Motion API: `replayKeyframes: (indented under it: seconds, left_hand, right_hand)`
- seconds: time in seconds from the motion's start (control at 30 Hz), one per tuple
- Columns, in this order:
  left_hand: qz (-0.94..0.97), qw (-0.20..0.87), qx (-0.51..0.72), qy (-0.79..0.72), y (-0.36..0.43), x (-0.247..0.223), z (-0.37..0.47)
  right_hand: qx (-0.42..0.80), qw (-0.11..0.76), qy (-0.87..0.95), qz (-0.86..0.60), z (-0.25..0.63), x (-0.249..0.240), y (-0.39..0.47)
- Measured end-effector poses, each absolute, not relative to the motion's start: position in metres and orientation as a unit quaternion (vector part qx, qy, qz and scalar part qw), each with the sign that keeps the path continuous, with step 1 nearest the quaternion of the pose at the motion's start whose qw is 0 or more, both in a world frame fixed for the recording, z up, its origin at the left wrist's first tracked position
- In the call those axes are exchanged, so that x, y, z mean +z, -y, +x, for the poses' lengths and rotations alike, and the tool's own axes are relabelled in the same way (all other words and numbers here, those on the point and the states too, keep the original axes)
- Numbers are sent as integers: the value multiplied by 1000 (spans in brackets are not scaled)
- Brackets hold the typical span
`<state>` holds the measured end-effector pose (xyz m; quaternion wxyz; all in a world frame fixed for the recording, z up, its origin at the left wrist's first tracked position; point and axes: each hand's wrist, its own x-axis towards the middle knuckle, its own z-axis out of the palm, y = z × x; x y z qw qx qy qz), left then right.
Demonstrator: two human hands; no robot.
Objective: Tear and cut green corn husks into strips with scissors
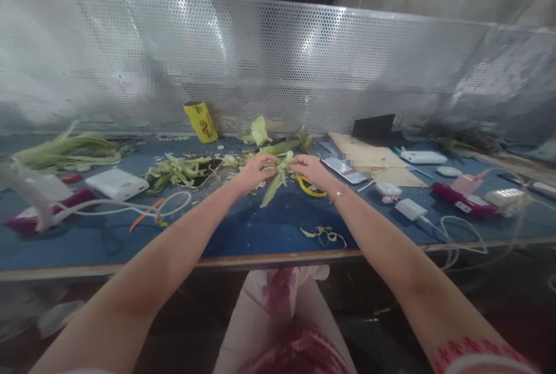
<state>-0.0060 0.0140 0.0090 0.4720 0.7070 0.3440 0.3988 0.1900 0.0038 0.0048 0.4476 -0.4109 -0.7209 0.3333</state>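
Observation:
At the middle of the blue table, both hands meet around a bundle of pale green leaf strips [281,172], which look like corn husk. My left hand [259,171] has its fingers closed on the bundle's left side. From the right, my right hand [311,169] pinches its upper part. One long strip hangs down toward me between the hands. Beside the right hand, partly under the wrist, lies a yellow loop-shaped thing [313,191]. Just behind the hands are more green leaves [282,147]. Thin peeled strips [325,236] lie near the front edge.
A pile of cut strips [176,171] and long leaves [65,151] lie left. A yellow tube [201,123] leans near the perforated metal screen [243,55]. Right are a phone [344,170], brown card [369,154], a white charger [410,209] with cable, and a purple power strip [464,200].

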Motion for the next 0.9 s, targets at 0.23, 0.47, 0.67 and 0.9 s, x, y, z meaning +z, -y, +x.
replayKeyframes:
  seconds: [0.23, 0.47, 0.67, 0.9]
  left_hand:
    - [619, 564, 423, -347, -2, 11, 2]
    - [641, 539, 417, -352, -4, 8, 4]
    - [693, 478, 395, -369, -13, -1, 2]
    - [724, 424, 394, -376, -14, -2, 2]
  right_hand:
    - [328, 438, 727, -414, 190, 2, -6]
    - [338, 436, 722, -417, 186, 4, -3]
    - [338, 427, 737, -400, 185, 2, -3]
    - [347, 429, 731, -402, 184, 2, -2]
